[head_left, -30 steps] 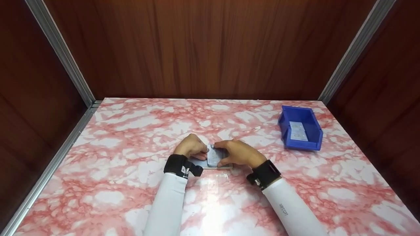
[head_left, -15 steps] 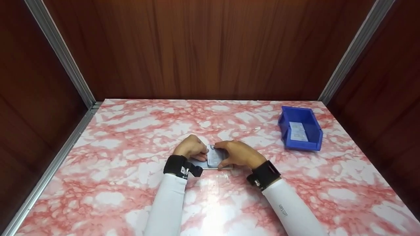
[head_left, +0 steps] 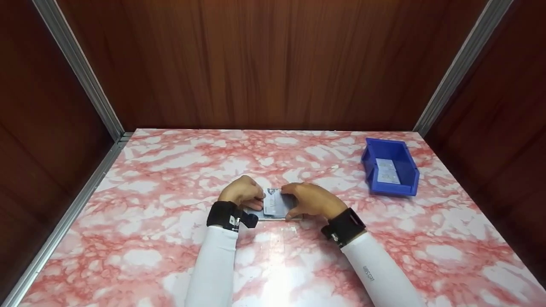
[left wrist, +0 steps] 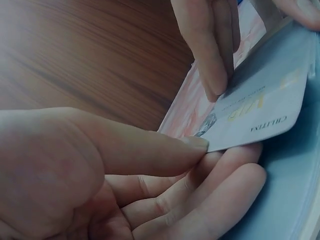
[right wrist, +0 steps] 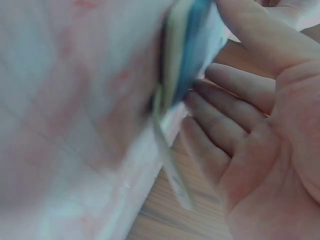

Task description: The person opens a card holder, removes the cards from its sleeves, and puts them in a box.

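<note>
In the head view, my left hand (head_left: pixel 243 192) pinches the left edge of a pale plastic VIP card (head_left: pixel 271 204). The left wrist view shows the thumb on top and fingers beneath the card (left wrist: pixel 260 107), which is tilted up. Under it lies a flat blue-grey card holder (left wrist: pixel 287 175), its near edge facing me. My right hand (head_left: pixel 315 200) spans the holder's right part, thumb at the near edge and fingers at the far edge. In the blurred right wrist view, the holder's layered beige and blue side (right wrist: pixel 182 55) stands between thumb and fingers, with a narrow pale strip (right wrist: pixel 170 165) sticking out.
A blue plastic bin (head_left: pixel 390 151) stands at the right rear of the red-and-white marbled table (head_left: pixel 170 256), with pale cards (head_left: pixel 387 171) inside. Brown wood-grain panels (head_left: pixel 264 64) with metal corner profiles (head_left: pixel 81 68) enclose the table's back and sides.
My left hand has shifted slightly left, and the card's left edge has come with it, uncovering more of its face. The right hand has stayed nearly still.
</note>
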The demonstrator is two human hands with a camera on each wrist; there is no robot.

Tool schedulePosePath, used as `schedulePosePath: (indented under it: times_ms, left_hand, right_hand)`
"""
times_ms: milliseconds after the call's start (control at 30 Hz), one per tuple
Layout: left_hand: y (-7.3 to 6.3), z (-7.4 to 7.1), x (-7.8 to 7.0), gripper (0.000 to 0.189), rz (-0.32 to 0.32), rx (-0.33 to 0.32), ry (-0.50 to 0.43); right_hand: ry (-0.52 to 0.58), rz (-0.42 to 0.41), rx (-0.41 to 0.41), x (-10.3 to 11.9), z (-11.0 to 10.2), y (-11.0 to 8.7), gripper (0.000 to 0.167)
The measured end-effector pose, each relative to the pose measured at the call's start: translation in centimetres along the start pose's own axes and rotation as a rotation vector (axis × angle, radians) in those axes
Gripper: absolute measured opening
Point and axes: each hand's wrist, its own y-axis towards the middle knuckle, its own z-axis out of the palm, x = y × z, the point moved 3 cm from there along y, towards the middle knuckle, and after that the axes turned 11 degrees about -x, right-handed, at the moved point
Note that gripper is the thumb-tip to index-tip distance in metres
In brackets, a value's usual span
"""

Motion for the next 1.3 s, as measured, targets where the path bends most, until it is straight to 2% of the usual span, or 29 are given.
schedulePosePath:
  times_ms: [133, 233, 467, 767, 1100, 1300]
  left_hand:
    - [-0.2, -0.1, 0.0, 0.015, -0.007, -0.001, -0.006]
    - [-0.2, -0.1, 0.0, 0.015, -0.002, -0.005, -0.014]
    - [-0.3, 0.0, 0.1, 0.015, -0.004, -0.002, -0.015]
    - [-0.4, -0.1, 0.0, 0.014, 0.014, 0.011, -0.015]
    - [-0.6, -0.4, -0.2, 0.022, 0.007, 0.011, -0.028]
    - [-0.6, 0.8, -0.3, 0.020, 0.057, 0.080, 0.021]
  right_hand:
    - [-0.041, 0.024, 0.016, 0.3, -0.3, 0.0, 0.064]
    - [-0.007, 0.020, 0.015, 0.5, -0.3, 0.2, 0.061]
    - [0.102, -0.063, 0.026, 0.6, 0.3, 0.4, 0.056]
    - [0.129, -0.055, -0.001, 0.1, 0.4, 0.5, 0.051]
    - [0.118, -0.050, -0.002, 0.0, 0.3, 0.4, 0.053]
    - [0.118, -0.066, -0.010, 0.0, 0.3, 0.3, 0.053]
